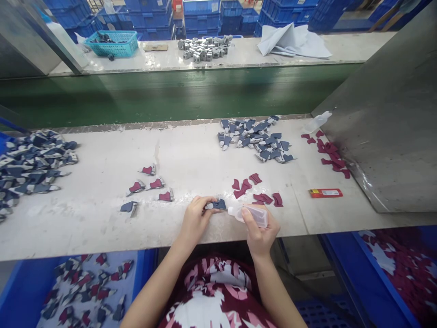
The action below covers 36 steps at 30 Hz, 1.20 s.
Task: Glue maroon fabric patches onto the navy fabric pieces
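Note:
Between the thumb and fingers of my left hand point(197, 219) is a small dark blue and grey plastic part point(217, 205), held just above the white table. My right hand point(261, 232) is closed around a clear squeeze bottle point(254, 215), tipped on its side. The bottle's nozzle points left and comes close to the blue part; whether they touch I cannot tell. Beyond the bottle lie several loose maroon pieces point(246, 185). To the left of my hands sit several blue-grey parts with maroon inserts point(165, 196), and one part without maroon point(128, 207).
Piles of blue-grey parts lie at the far left point(30, 164) and back centre point(256, 136). More maroon pieces point(332, 155), a second bottle point(317, 121) and a red packet point(326, 193) are at right. Blue bins point(145, 269) stand below the table's front edge.

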Available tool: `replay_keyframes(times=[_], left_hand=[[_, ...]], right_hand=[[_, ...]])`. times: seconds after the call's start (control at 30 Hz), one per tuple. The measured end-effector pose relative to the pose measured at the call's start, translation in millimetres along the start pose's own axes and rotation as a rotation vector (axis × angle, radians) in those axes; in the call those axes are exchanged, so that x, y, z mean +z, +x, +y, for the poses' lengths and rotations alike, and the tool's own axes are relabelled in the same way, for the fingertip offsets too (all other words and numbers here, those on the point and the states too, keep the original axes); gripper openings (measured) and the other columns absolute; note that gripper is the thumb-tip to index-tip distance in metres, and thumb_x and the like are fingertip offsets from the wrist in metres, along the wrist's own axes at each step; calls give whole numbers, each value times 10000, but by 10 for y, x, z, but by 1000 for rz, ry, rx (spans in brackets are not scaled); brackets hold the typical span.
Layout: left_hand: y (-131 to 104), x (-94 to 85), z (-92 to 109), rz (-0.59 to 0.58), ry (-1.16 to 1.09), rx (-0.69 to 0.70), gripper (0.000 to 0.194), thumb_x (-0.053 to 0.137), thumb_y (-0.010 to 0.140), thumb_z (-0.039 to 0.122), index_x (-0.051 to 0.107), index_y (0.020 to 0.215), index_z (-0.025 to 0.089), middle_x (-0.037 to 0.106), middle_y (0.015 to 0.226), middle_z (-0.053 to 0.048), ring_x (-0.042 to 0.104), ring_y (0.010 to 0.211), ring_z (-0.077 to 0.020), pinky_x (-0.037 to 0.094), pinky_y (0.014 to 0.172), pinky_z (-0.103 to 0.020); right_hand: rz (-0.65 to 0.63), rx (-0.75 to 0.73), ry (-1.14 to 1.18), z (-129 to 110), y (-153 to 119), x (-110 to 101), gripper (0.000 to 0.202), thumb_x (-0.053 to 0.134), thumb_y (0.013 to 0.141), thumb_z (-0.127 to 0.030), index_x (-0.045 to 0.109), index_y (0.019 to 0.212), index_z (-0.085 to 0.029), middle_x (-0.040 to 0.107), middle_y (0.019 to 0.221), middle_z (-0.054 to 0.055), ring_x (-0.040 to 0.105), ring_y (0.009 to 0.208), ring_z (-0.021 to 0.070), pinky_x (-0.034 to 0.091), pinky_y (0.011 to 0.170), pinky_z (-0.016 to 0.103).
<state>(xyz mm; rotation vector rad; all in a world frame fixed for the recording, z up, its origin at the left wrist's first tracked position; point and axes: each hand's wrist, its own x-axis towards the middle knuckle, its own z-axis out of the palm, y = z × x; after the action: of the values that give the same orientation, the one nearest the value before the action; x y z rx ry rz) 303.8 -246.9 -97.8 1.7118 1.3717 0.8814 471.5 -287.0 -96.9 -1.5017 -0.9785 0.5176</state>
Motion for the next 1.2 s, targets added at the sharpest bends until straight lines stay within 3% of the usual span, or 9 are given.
replay_keyframes(times=[0.47, 0.7, 0.77, 0.83, 0.93, 1.0, 1.1, 1.2], left_hand=[[6, 3, -3, 3, 15, 14, 166, 670, 858, 111, 714, 990, 202, 740, 945, -45, 668, 808, -191, 564, 773, -325], [10, 0, 10, -4, 26, 21, 156, 673, 866, 127, 705, 994, 210, 743, 940, -43, 675, 812, -197, 565, 769, -331], [14, 3, 6, -1, 34, 31, 150, 674, 867, 131, 698, 994, 207, 742, 945, -47, 678, 830, -202, 566, 774, -333], [4, -3, 6, 2, 45, 49, 138, 672, 872, 144, 691, 993, 207, 740, 942, -49, 681, 834, -206, 568, 772, -335], [-60, -38, 16, -18, 62, 93, 130, 656, 886, 159, 682, 1001, 214, 740, 932, -49, 683, 848, -215, 573, 775, -344], [-135, -72, 19, -42, 67, 109, 132, 642, 895, 161, 679, 1008, 219, 740, 929, -49, 685, 855, -221, 576, 776, -348], [-247, -118, 6, -48, 70, 84, 134, 634, 901, 167, 680, 1013, 223, 740, 927, -48, 692, 854, -224, 579, 780, -351], [-299, -139, -13, -31, 67, 50, 119, 637, 902, 186, 687, 1003, 226, 739, 917, -46, 697, 846, -223, 581, 780, -351]], right_hand=[[73, -115, -43, 21, -16, -90, 160, 739, 797, -317, 704, 758, -165, 670, 663, 23, 618, 594, 169, 480, 569, 281], [215, 14, 117, 37, 90, -127, 279, 744, 783, -399, 670, 896, -155, 665, 796, 41, 645, 655, 188, 513, 574, 301], [147, 40, 161, 4, 169, -71, 322, 774, 754, -389, 640, 949, -171, 683, 846, 46, 685, 736, 211, 553, 649, 329], [-4, 43, 186, -52, 249, 40, 400, 804, 726, -358, 616, 1037, -190, 726, 936, 70, 721, 876, 245, 578, 776, 377], [-254, 41, 151, -138, 343, 270, 514, 801, 735, -320, 608, 1197, -204, 750, 1119, 120, 710, 1068, 268, 542, 958, 438], [-353, 45, 59, -164, 381, 415, 472, 777, 763, -320, 652, 1205, -216, 739, 1187, 115, 697, 1108, 258, 526, 996, 429], [-423, 41, -60, -134, 411, 529, 400, 746, 802, -338, 701, 1187, -240, 740, 1200, 82, 698, 1077, 238, 532, 979, 402], [-375, -80, -201, -54, 412, 469, 528, 781, 785, -402, 670, 1272, -232, 721, 1226, 97, 657, 1092, 264, 518, 960, 428]])
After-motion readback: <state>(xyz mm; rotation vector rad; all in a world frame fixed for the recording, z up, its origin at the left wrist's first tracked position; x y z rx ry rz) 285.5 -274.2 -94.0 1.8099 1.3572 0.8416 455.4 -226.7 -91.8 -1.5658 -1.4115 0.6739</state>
